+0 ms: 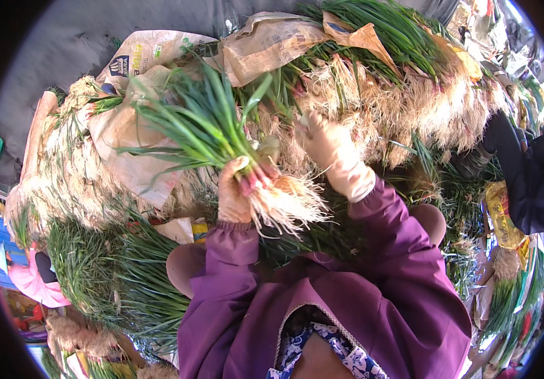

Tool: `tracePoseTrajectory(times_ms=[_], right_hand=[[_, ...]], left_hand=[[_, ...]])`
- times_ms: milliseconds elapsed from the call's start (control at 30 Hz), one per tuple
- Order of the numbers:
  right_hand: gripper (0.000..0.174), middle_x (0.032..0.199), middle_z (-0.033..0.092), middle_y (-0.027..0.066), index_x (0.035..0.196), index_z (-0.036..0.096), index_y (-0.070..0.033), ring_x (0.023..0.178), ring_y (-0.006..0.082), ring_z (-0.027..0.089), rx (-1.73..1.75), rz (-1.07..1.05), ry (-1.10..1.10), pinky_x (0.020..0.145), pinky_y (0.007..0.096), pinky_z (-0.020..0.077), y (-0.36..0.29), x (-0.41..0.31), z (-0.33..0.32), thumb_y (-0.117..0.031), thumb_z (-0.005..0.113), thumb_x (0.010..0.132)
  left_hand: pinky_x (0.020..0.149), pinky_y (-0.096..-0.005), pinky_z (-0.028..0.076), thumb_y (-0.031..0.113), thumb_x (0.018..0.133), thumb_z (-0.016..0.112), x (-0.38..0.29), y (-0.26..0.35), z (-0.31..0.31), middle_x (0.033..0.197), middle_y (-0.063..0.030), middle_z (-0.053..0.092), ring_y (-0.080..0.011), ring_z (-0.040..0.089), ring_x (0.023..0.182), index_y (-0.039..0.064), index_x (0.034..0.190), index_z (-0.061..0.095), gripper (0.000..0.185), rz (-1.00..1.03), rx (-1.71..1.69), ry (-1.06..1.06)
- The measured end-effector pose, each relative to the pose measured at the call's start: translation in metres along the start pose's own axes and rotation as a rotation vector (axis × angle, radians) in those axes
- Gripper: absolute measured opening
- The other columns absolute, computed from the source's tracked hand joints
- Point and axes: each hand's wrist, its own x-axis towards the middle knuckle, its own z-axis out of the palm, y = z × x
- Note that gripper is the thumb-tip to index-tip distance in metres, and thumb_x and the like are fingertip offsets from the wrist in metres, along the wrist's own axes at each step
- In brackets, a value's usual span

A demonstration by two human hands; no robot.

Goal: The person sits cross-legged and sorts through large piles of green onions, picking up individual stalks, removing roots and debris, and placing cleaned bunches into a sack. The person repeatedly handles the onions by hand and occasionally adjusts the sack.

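My left hand [234,192], in a pale glove, grips a bunch of green onions [215,128] around its reddish lower stems. The green leaves point up and to the left, and the whitish roots [291,201] hang to the right below the fist. My right hand [326,147], gloved too, is raised to the right of the bunch, apart from it. It is slightly blurred, its fingers appear curled, and whether it holds something small cannot be made out. Behind both hands lies a long heap of rooted onions [347,94], roots facing me.
Stained woven sacks [272,45] partly cover the heap. Cut leaves [87,270] pile up at the left, beside long green onions [153,279]. A person in pink [37,279] is at the far left, another in dark clothes [537,184] at the right. A yellow bag [504,213] lies there.
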Motion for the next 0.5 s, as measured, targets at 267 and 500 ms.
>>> tracePoseTrajectory(times_ms=[267, 500], right_hand=[[0.036, 0.117, 0.055, 0.0174, 0.124, 0.045, 0.005, 0.106, 0.0245, 0.054, 2.265, 0.785, -0.350, 0.085, 0.0327, 0.0498, 0.025, -0.038, 0.046, -0.018, 0.046, 0.097], [0.026, 0.059, 0.053, -0.0010, 0.096, 0.060, -0.005, 0.043, 0.0135, 0.048, 1.039, 0.433, -0.241, 0.041, 0.0295, 0.0407, 0.004, 0.002, 0.065, -0.030, 0.054, 0.096]], left_hand=[[0.065, -0.0380, 0.053, 0.025, 0.082, 0.051, -0.008, -0.029, -0.004, 0.060, -0.0233, 0.060, -0.0312, 0.058, 0.051, -0.010, 0.075, 0.059, 0.036, -0.139, -0.078, -0.043], [0.052, -0.0351, 0.052, 0.026, 0.082, 0.052, -0.019, -0.039, -0.013, 0.064, -0.0258, 0.061, -0.0289, 0.057, 0.048, -0.015, 0.089, 0.057, 0.042, -0.173, -0.064, -0.067]])
